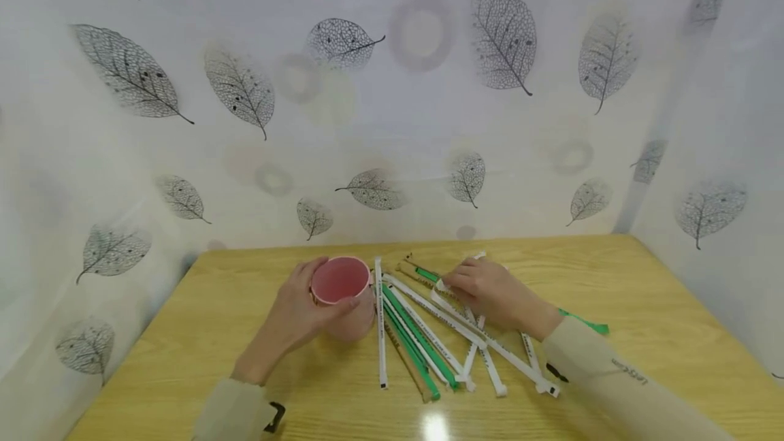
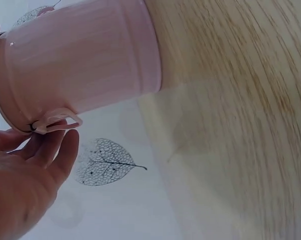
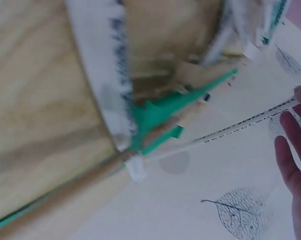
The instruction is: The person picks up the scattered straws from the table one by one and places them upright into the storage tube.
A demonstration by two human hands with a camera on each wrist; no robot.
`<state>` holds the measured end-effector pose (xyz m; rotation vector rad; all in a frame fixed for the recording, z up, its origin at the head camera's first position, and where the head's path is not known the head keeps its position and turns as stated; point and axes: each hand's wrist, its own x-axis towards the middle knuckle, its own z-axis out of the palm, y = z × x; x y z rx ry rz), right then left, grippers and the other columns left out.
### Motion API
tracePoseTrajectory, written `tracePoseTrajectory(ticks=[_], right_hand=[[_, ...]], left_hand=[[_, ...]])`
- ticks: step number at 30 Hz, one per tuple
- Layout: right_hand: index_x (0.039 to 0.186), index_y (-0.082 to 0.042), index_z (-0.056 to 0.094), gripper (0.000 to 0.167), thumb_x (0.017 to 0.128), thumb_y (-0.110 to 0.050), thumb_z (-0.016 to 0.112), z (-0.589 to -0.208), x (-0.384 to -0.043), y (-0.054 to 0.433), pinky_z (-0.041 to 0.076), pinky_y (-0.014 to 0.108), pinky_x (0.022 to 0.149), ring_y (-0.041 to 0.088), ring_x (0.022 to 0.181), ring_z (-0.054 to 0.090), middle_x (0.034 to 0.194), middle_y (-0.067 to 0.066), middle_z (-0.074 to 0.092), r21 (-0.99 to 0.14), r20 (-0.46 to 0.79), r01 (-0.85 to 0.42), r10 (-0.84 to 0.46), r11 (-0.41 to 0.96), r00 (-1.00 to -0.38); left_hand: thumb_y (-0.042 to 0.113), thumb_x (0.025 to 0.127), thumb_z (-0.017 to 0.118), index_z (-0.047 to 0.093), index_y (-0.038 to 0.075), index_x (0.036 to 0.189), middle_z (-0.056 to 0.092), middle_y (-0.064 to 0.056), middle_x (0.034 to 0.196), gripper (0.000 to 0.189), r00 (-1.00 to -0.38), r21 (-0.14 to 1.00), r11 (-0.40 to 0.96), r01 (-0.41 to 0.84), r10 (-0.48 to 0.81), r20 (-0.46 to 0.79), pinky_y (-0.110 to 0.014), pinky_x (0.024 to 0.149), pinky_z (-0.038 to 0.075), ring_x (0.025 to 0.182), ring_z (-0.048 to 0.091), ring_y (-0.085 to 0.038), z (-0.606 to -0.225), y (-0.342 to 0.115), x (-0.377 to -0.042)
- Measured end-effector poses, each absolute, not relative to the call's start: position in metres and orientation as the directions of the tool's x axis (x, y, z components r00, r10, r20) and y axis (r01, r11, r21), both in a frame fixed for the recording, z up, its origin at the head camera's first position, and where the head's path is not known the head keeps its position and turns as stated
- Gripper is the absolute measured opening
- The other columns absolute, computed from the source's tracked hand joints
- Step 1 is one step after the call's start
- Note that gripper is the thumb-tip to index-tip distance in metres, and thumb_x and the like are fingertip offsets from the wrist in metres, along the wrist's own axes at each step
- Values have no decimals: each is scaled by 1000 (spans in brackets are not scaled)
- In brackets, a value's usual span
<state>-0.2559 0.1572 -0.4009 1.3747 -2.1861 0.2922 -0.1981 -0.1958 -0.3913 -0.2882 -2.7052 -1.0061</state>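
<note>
A pink pail point(image 1: 343, 315) with a small side loop stands upright on the table, left of a spread of paper-wrapped straws. My left hand point(image 1: 300, 308) grips it near the rim, thumb on the near side and fingers on the far left. In the left wrist view the pail point(image 2: 80, 60) fills the top left, fingers by its loop. Over the right part of the straws, my right hand point(image 1: 496, 291) pinches one white wrapped straw point(image 3: 230, 129) with dark print. Green straws point(image 1: 413, 339), brown ones and other white ones lie below and to its left.
The wooden table point(image 1: 202, 332) ends at a pale leaf-patterned cloth point(image 1: 392, 121) behind and at the sides. A green straw point(image 1: 591, 322) sticks out beyond the right forearm. Several straws cross each other at the middle right.
</note>
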Motion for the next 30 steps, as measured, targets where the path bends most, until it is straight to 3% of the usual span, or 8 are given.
tracePoseTrajectory(ticks=[4,8,11,15,23,30], right_hand=[[125,0,64,31,98,-15,70,-382,-257,155,61,36,72,18,82,74,96,6,78,29,675,-887,-663,461,-323],[124,2,63,38,108,-29,49,-360,-257,152,61,37,71,21,81,75,99,11,78,38,782,-906,-577,421,-236],[113,3,70,35,107,-27,52,-345,-255,148,61,35,75,23,85,76,100,14,78,79,825,-925,-546,372,-149],[106,4,72,29,105,-22,58,-329,-252,140,61,30,76,23,84,75,98,14,77,86,854,-947,-512,311,-90],[119,4,68,26,100,-13,65,-313,-246,124,61,24,75,24,82,75,94,14,75,-83,898,-975,-409,208,-163],[116,5,70,30,87,4,75,-301,-246,106,60,21,69,22,79,75,90,18,76,-195,931,-971,-286,137,-227]], left_hand=[[63,79,80,48,3,146,60,-13,133,96,-958,600,764,238,84,274,-47,89,60,118,64,-33,-387,-197,-191],[68,78,77,50,3,144,61,-12,130,97,-960,566,794,222,76,270,-46,86,60,114,65,-30,-384,-198,-183],[67,79,77,48,3,146,60,-13,129,97,-956,537,810,235,93,278,-48,87,60,113,65,-31,-383,-200,-180],[60,80,80,45,3,149,57,-17,135,96,-942,546,783,298,148,303,-51,89,60,117,64,-36,-386,-205,-183],[45,80,85,45,3,149,60,-16,137,90,-915,616,684,391,217,340,-47,89,60,118,65,-34,-398,-210,-193],[42,80,87,45,6,148,60,-13,137,88,-925,675,637,374,200,324,-43,90,60,119,64,-30,-402,-209,-195]])
